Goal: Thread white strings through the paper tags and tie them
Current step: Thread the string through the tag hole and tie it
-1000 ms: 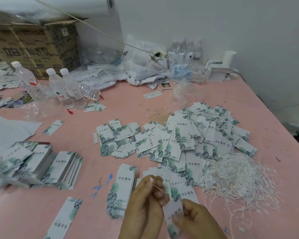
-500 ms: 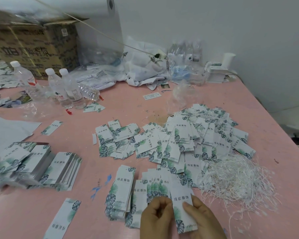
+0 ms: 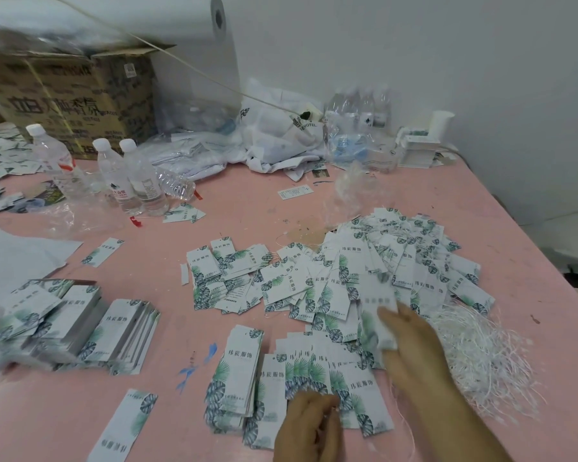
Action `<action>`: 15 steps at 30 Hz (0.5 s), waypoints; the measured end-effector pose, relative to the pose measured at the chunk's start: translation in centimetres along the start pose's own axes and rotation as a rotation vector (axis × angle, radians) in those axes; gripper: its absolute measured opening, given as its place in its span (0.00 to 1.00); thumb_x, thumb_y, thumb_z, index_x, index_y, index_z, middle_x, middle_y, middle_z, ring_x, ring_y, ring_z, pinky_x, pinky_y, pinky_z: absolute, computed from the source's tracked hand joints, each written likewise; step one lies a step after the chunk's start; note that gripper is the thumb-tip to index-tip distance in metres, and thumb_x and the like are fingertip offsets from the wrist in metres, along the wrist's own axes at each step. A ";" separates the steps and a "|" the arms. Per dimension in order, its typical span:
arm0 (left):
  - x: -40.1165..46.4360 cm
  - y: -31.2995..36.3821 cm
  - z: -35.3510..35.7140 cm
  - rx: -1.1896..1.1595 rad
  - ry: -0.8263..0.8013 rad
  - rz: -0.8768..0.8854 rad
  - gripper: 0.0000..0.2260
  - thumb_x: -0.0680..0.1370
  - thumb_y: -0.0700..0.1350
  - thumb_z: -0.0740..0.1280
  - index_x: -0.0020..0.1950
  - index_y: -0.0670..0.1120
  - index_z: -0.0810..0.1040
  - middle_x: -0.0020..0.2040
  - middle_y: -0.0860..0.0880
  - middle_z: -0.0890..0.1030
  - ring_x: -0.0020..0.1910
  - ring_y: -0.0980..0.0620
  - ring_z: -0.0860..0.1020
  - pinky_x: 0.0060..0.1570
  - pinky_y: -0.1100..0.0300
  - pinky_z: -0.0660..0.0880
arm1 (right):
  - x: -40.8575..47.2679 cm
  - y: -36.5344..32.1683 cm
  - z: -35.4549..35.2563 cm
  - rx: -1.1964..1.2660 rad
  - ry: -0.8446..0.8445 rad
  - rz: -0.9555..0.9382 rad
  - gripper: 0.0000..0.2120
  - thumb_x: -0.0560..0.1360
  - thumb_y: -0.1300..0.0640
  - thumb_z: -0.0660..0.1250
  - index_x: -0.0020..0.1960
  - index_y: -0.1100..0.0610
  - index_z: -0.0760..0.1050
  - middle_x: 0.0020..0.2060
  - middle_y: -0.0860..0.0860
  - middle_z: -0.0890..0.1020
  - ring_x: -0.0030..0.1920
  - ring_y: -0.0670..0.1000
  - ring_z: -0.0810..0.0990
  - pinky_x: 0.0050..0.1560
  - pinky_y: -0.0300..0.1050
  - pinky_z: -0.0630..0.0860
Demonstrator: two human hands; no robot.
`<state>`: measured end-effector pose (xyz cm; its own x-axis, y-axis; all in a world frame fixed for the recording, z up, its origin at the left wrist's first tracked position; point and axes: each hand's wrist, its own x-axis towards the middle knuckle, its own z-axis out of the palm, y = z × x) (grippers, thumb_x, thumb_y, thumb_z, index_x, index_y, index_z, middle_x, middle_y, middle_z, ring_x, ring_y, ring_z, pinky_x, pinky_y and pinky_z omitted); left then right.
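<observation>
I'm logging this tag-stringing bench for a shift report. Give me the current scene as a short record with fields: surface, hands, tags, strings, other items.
surface: pink table
right hand: carrying a blurred tag over the loose pile; grip unclear
left hand: fingers curled at the near fanned tags; whether it holds anything is unclear
loose pile: tags scattered mid-table
stacked tags: neat bundles at left
white strings: tangled heap at right
other: water bottles, cardboard box, plastic bags
</observation>
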<state>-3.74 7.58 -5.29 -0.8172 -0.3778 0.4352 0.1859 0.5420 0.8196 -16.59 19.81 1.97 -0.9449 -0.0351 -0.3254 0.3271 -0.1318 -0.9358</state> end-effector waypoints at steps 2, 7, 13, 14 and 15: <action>0.2 0.2 -0.1 0.019 -0.048 0.044 0.05 0.68 0.39 0.71 0.39 0.47 0.86 0.36 0.53 0.80 0.37 0.64 0.76 0.40 0.78 0.72 | 3.0 -3.5 1.1 -0.013 0.094 -0.039 0.08 0.78 0.61 0.66 0.46 0.49 0.78 0.43 0.49 0.84 0.41 0.47 0.82 0.39 0.45 0.80; 0.2 -0.1 0.3 0.043 0.049 0.041 0.08 0.67 0.39 0.71 0.39 0.52 0.84 0.35 0.55 0.79 0.35 0.64 0.77 0.37 0.77 0.73 | 9.3 -6.8 2.1 -0.294 0.122 -0.099 0.13 0.78 0.63 0.65 0.62 0.58 0.77 0.60 0.57 0.79 0.57 0.59 0.79 0.60 0.62 0.76; 0.2 -0.7 0.3 -0.032 -0.037 0.041 0.08 0.71 0.40 0.71 0.43 0.53 0.84 0.39 0.60 0.76 0.38 0.66 0.77 0.38 0.74 0.74 | 11.0 -4.2 0.5 -0.462 0.166 -0.167 0.20 0.80 0.66 0.60 0.71 0.60 0.69 0.56 0.54 0.78 0.54 0.65 0.80 0.53 0.60 0.79; 0.2 -0.7 0.4 -0.032 -0.030 0.007 0.08 0.71 0.41 0.69 0.42 0.54 0.83 0.39 0.61 0.76 0.36 0.65 0.77 0.36 0.74 0.74 | 10.9 -4.0 0.3 -0.491 0.169 -0.197 0.20 0.80 0.65 0.60 0.71 0.58 0.69 0.61 0.54 0.77 0.56 0.61 0.79 0.53 0.55 0.78; 0.2 -0.7 0.4 -0.015 -0.015 -0.038 0.10 0.71 0.39 0.69 0.42 0.55 0.83 0.38 0.61 0.77 0.34 0.63 0.77 0.33 0.72 0.74 | 10.6 -4.0 0.3 -0.525 0.170 -0.233 0.20 0.81 0.64 0.59 0.72 0.57 0.68 0.66 0.54 0.75 0.57 0.55 0.78 0.52 0.49 0.77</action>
<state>-4.26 7.44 -5.99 -0.8319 -0.3867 0.3980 0.1625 0.5159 0.8411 -27.85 19.70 2.28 -0.9917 0.1010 -0.0798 0.1134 0.3921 -0.9129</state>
